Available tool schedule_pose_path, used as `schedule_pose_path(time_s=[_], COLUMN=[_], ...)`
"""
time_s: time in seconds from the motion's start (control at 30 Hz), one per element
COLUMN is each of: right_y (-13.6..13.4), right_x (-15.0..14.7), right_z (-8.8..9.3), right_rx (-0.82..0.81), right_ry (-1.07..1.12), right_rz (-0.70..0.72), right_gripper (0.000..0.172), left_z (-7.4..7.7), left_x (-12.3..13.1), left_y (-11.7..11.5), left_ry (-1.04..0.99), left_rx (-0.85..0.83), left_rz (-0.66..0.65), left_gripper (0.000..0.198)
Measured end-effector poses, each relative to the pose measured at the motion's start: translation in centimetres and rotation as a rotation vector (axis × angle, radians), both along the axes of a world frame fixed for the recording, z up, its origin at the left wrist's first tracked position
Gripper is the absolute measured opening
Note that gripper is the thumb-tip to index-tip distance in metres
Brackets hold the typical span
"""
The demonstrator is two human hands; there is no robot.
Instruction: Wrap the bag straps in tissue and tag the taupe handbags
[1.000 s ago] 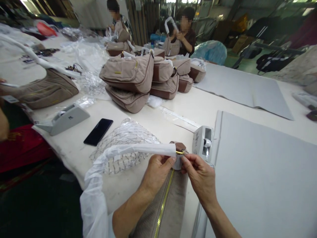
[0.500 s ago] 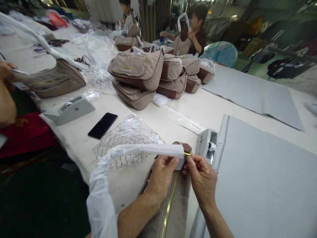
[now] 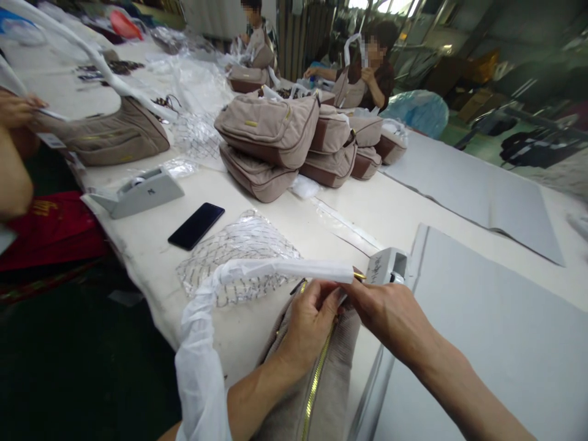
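A beige bag [image 3: 324, 392] with a gold zipper lies under my hands at the table's near edge. Its strap, wrapped in white tissue [image 3: 257, 272], arches off to the left and down. My left hand [image 3: 310, 321] pinches the wrapped strap end from below, fingers closed on it. My right hand [image 3: 390, 315] meets it from the right, fingers pinched on the same wrapped end beside a gold ring [image 3: 359, 275]. A grey tape dispenser [image 3: 386, 266] stands just behind my right hand.
A black phone [image 3: 196, 225], a netted plastic sheet [image 3: 239, 248] and a second tape dispenser [image 3: 138, 191] lie to the left. Stacked beige bags [image 3: 271, 131] sit mid-table. Grey sheets [image 3: 482, 331] cover the right. Two people work at the far end; another person's arm [image 3: 11, 159] shows at left.
The view has shifted, so everything sits further right and closer. My right hand has turned over the strap end, and the brown tab it showed before is now covered.
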State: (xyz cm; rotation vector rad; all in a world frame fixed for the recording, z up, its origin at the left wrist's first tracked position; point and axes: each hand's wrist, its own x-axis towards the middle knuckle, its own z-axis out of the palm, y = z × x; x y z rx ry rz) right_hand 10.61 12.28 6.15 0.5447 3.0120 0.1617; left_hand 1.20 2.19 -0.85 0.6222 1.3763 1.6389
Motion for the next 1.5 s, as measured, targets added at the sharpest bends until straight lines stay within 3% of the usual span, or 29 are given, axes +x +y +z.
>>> schedule_pose_path(time_s=[0.13, 0.37, 0.63, 0.87, 1.03, 1.17, 1.33, 1.4, 1.5], right_y=[-0.2, -0.2, 0.4, 0.4, 0.6, 0.9, 1.2, 1.2, 1.2], right_x=[0.3, -0.3, -0.1, 0.8, 1.1, -0.1, -1.1, -1.1, -0.8], right_z=[-0.6, -0.3, -0.6, -1.4, 0.4, 1.6, 1.4, 1.0, 0.7], right_rx=[-0.028, -0.035, -0.177, -0.290, -0.620, -0.487, -0.283, -0.206, -0.168], right_ry=[0.075, 0.058, 0.191, 0.395, 0.276, 0.068, -0.094, -0.138, -0.160], right_rz=[-0.011, 0.003, 0.009, 0.087, -0.099, -0.107, -0.066, -0.018, 0.070], right_gripper=[0.025, 0.012, 0.017, 0.022, 0.023, 0.017, 0.012, 0.018, 0.023], left_z=[-0.3, -0.6, -0.9, -1.5, -1.8, -1.5, -1.7, -1.8, -1.5], left_x=[-0.1, -0.1, -0.1, 0.1, 0.0, -0.5, -0.6, -0.6, -0.8], left_y=[-0.2, 0.3, 0.0, -0.1, -0.2, -0.2, -0.5, -0.8, -1.1], left_ry=[-0.160, -0.055, -0.091, 0.166, 0.510, 0.673, 0.750, 0.699, 0.448], left_rx=[0.006, 0.042, 0.076, 0.164, 0.240, 0.303, 0.333, 0.289, 0.159], left_rz=[0.004, 0.097, 0.111, 0.189, 0.215, 0.199, 0.170, 0.139, 0.047], left_gripper=[0.021, 0.010, 0.013, 0.014, 0.017, 0.018, 0.021, 0.022, 0.024])
